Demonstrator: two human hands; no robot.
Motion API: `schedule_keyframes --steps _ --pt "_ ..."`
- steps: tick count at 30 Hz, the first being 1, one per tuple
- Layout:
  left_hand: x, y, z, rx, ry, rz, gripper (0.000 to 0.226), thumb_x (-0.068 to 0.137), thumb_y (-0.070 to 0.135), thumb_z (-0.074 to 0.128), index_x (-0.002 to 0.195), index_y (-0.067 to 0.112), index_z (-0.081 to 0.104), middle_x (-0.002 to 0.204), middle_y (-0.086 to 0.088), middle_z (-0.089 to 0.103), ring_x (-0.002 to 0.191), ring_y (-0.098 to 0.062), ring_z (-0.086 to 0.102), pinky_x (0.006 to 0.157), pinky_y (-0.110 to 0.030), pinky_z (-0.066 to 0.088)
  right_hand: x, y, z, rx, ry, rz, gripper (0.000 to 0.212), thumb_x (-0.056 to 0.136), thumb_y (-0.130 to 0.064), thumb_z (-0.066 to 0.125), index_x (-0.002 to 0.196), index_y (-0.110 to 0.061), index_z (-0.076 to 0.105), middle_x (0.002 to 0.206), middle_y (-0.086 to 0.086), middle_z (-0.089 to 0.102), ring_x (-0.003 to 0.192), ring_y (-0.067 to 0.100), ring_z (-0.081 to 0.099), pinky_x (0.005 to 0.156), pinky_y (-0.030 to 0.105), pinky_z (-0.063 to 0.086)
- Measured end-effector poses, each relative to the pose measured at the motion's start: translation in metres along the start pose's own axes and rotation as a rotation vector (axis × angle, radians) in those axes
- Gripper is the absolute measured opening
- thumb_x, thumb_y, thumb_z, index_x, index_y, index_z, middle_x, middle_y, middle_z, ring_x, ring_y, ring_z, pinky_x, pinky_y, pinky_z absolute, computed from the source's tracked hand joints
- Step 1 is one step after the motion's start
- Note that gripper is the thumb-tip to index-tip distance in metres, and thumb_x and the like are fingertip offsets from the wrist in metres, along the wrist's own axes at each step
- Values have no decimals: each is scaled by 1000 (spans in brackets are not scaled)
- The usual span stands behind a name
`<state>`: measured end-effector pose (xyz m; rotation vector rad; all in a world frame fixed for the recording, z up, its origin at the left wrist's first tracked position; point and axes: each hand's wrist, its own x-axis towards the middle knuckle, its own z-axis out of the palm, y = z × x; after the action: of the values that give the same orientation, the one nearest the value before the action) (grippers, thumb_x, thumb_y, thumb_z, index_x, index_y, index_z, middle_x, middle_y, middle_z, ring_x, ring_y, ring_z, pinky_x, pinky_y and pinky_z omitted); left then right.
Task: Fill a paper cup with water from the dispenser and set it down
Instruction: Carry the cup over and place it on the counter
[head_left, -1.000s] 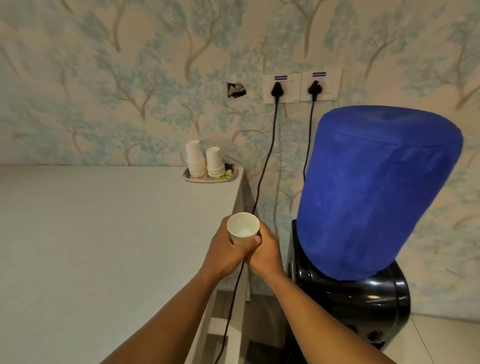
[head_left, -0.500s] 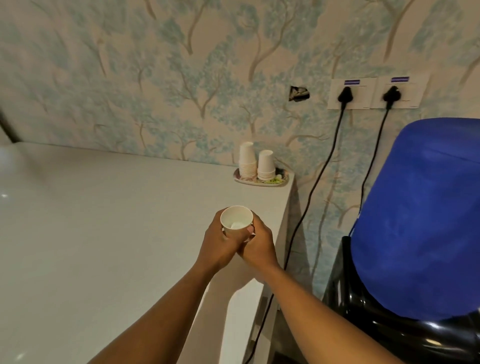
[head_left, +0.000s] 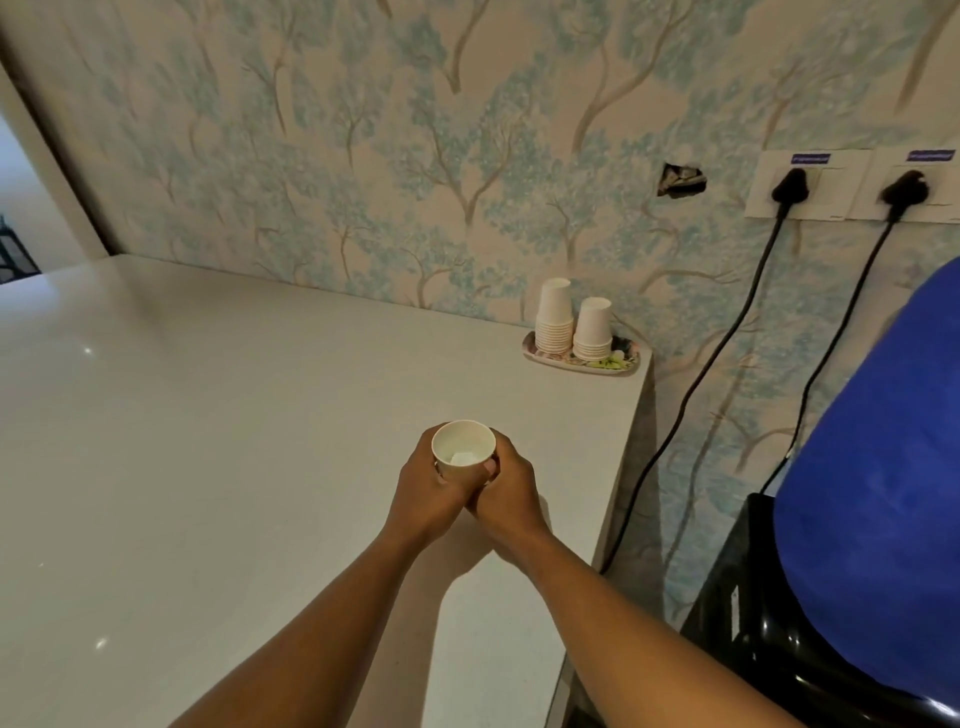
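Both hands are wrapping a paper cup (head_left: 463, 451) over the white counter (head_left: 218, 467): the left hand (head_left: 427, 499) is curling its grip around the cup's left side, the right hand (head_left: 508, 491) is closing around the right side, thumb on the wall below the rim. The cup is sitting upright with its mouth open to the camera, and whether its base is touching the counter cannot be told, since the hands are hiding it. It is lying near the counter's right edge, which is running from the tray (head_left: 582, 358) at the far corner down toward the camera. Two stacks of cups (head_left: 571, 325) are standing on that tray, well apart from the hands. Left of the hands the counter is stretching wide and bare. Beyond the right edge, the dispenser (head_left: 769, 623) under its blue cover (head_left: 878, 509) is standing against the wall.
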<state>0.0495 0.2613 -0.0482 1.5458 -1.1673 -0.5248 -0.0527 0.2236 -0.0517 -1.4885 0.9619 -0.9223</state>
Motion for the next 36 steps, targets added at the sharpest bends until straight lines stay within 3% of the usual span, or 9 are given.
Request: schedule_keyframes --steps 2,4,11,15,19,22,25,29,36 --pt "-2 -5 -3 -1 8 -12 59 71 42 77 125 32 55 115 17 64 105 -1 61 84 -20 50 2 5 4 -53 -8 6 57 81 -16 72 133 -26 51 125 -4 61 116 19 57 98 41 54" --pt "-3 -11 -6 8 19 -25 62 69 44 76 126 31 54 115 17 64 105 -2 61 84 -20 50 2 7 8 -79 -7 17 53 85 -14 69 133 -26 50 124 -5 60 116 19 57 99 39 53" --pt "-7 -25 -11 25 46 -48 65 66 46 76 126 32 54 116 16 64 106 -5 61 83 -19 50 -1 11 16 -140 -15 59 48 86 -32 54 133 -30 48 126 -3 60 116 22 57 99 44 53" --pt "-9 -28 -11 23 66 -65 64 68 48 74 127 33 53 117 16 63 106 -6 60 83 -21 51 1 14 16 -221 -36 43 47 93 -25 61 137 -30 44 132 -3 58 119 22 55 100 44 53" --pt "-11 -27 -12 15 26 -95 63 63 53 74 120 47 49 113 26 59 106 0 58 76 -13 44 3 18 14 -306 -54 41 64 81 -18 73 134 -37 42 131 -8 58 119 20 56 98 43 54" --pt "-13 -29 -17 18 10 -81 77 55 68 73 124 48 46 117 29 57 107 6 56 79 -12 44 4 23 8 -345 -92 28 77 70 -29 79 133 -45 37 132 -12 57 121 21 57 95 45 55" --pt "-12 -28 -22 92 47 -111 98 59 82 60 143 37 36 141 15 47 121 -10 50 95 -29 45 1 17 -6 -348 -117 4 97 61 -50 85 140 -43 28 145 -12 46 133 18 46 103 46 50" --pt "-3 -12 -32 181 154 4 89 72 86 44 145 38 33 155 10 33 140 -18 37 111 -46 36 2 2 -29 -455 -155 -102 108 62 -55 84 148 -30 24 156 -7 33 139 18 37 111 41 42" --pt "31 40 -37 440 169 237 71 85 74 44 146 37 36 157 13 29 142 -12 32 108 -42 35 11 -30 -65 -621 -157 -222 103 69 -74 66 149 -29 21 159 -6 26 144 17 31 111 45 42"
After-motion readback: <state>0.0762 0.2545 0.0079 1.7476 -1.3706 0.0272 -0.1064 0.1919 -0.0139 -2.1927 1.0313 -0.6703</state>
